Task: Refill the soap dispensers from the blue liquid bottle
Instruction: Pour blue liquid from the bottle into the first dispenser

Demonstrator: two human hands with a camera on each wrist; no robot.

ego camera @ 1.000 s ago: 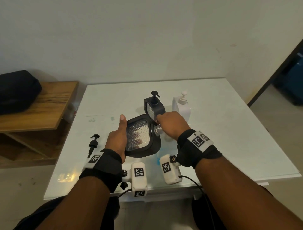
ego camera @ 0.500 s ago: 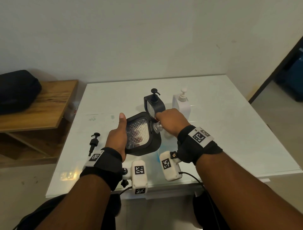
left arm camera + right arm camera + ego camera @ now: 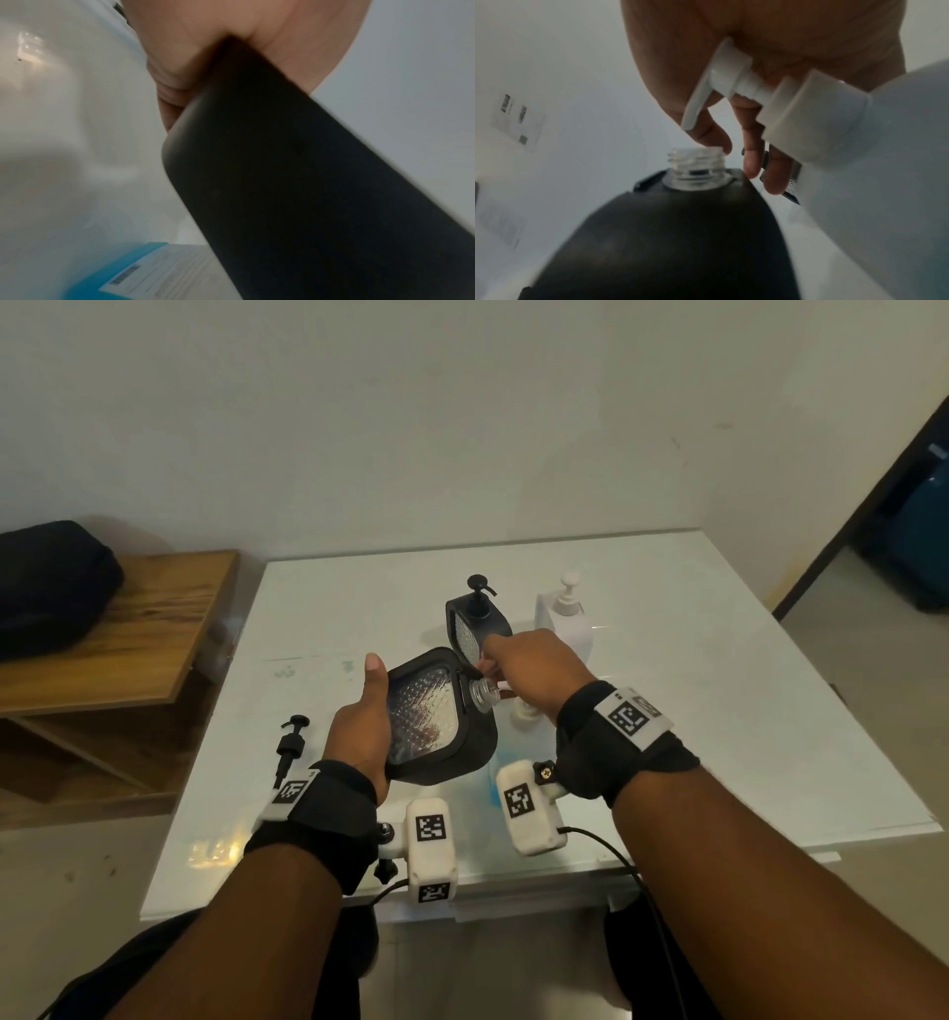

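My left hand [image 3: 359, 721] grips a black square dispenser [image 3: 462, 742] and holds it tilted above the table, its clear threaded neck [image 3: 482, 695] uncapped and pointing right. My right hand [image 3: 534, 670] hovers at that neck [image 3: 696, 166] with loosely curled fingers [image 3: 752, 162], one fingertip touching the rim, and holds nothing. The blue liquid bottle [image 3: 490, 767] stands on the table under my right wrist, with its white pump [image 3: 731, 81] close below the palm. Its blue label [image 3: 123, 274] shows beside the held dispenser [image 3: 308, 182].
A second black dispenser [image 3: 475, 629] with its pump on and a white dispenser [image 3: 565, 624] stand just behind my hands. A loose black pump [image 3: 290, 742] lies at the left on the white table [image 3: 719, 711]. A wooden shelf [image 3: 128, 634] with a black bag [image 3: 46, 588] stands to the left.
Both hands and the tilted dispenser stay almost in place. The right hand's fingers have eased slightly back from the neck, which shows a little more.
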